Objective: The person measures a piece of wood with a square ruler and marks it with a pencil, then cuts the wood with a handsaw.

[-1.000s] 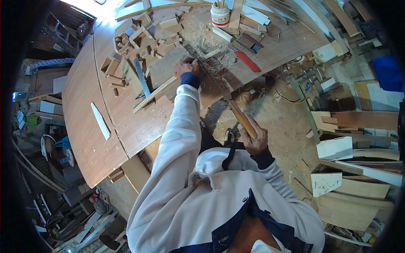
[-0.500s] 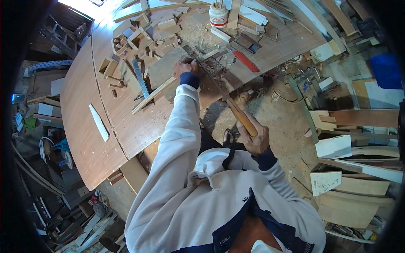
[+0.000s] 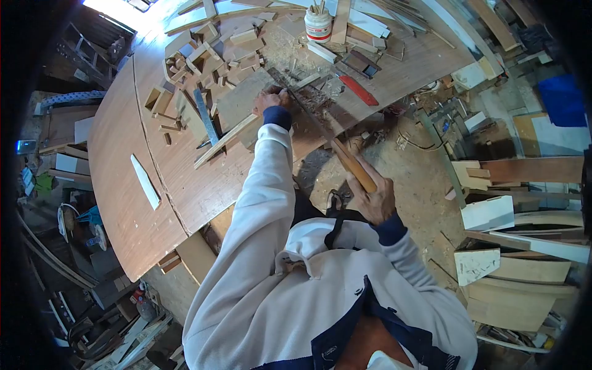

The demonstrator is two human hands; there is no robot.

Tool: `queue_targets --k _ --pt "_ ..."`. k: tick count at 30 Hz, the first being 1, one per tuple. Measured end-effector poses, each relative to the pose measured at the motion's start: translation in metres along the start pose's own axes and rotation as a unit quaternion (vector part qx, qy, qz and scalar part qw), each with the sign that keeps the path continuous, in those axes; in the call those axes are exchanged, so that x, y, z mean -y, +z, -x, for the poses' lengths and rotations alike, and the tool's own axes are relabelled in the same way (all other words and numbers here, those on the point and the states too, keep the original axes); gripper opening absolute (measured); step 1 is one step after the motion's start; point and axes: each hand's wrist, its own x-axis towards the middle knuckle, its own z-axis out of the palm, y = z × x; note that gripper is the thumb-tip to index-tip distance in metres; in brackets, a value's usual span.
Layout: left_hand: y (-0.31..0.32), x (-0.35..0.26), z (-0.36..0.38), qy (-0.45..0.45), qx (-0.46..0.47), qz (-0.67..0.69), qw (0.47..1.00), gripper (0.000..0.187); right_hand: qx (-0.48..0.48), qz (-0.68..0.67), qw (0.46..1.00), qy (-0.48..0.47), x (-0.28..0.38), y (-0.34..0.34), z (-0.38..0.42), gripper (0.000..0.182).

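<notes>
My right hand (image 3: 375,196) is wrapped round the wooden handle (image 3: 353,165) of a long thin saw-like tool. Its dark blade (image 3: 308,112) runs up and left over the table edge, close beside my left hand (image 3: 271,100). That hand is closed and presses down at the end of a long wooden strip (image 3: 227,140), on a flat board (image 3: 242,98). Its fingertips are partly hidden, so what it grips is unclear. A short light strip (image 3: 307,80) lies across the blade's far side, among shavings.
On the table (image 3: 185,179) are a red-handled tool (image 3: 359,90), a metal square (image 3: 206,116), a white jar (image 3: 318,24), a white pointed piece (image 3: 145,181) and several wooden blocks (image 3: 203,57). Boards (image 3: 518,271) are stacked at the right.
My right hand and the tool's handle have shifted very slightly. My left hand stays in the same place.
</notes>
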Motion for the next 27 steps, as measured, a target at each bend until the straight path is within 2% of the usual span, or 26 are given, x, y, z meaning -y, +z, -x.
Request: queue_targets --k 2,6,10,12,16,18,21,23,25,27 --pt "-0.001 -0.002 -0.001 -0.005 0.010 0.003 1.000 0.032 0.030 0.011 0.999 0.031 0.002 -0.007 0.008 0.037" --pt "0.000 -0.001 0.000 -0.003 0.000 -0.016 1.000 0.032 0.018 0.014 0.999 0.036 0.002 0.005 -0.008 0.037" --pt "0.007 0.007 -0.007 0.004 -0.004 -0.027 1.000 0.032 0.016 0.017 1.000 -0.010 -0.006 0.020 -0.030 0.037" --pt "0.003 0.003 -0.006 -0.009 0.032 -0.004 0.999 0.032 0.014 0.013 1.000 -0.023 -0.006 0.015 -0.024 0.037" --pt "0.000 -0.003 0.002 -0.014 -0.015 -0.034 0.999 0.032 0.022 0.008 0.999 0.027 0.005 -0.005 0.005 0.035" --pt "-0.013 -0.009 0.005 -0.025 0.038 0.003 0.999 0.032 0.032 0.019 0.998 0.044 0.007 -0.008 0.006 0.034" --pt "-0.003 0.001 -0.003 -0.009 0.040 0.027 0.999 0.031 0.009 0.020 1.000 0.015 0.005 0.005 -0.009 0.034" --pt "-0.003 -0.003 0.000 -0.027 0.025 0.026 0.999 0.027 -0.009 0.037 0.998 -0.056 -0.007 0.023 -0.027 0.035" --pt "-0.005 -0.003 0.000 -0.043 0.010 0.025 0.999 0.023 -0.011 0.030 0.998 -0.056 -0.007 0.024 -0.029 0.037" --pt "-0.005 0.000 0.000 -0.002 0.035 0.026 0.999 0.029 0.005 0.032 0.999 -0.030 -0.007 0.017 -0.021 0.037"
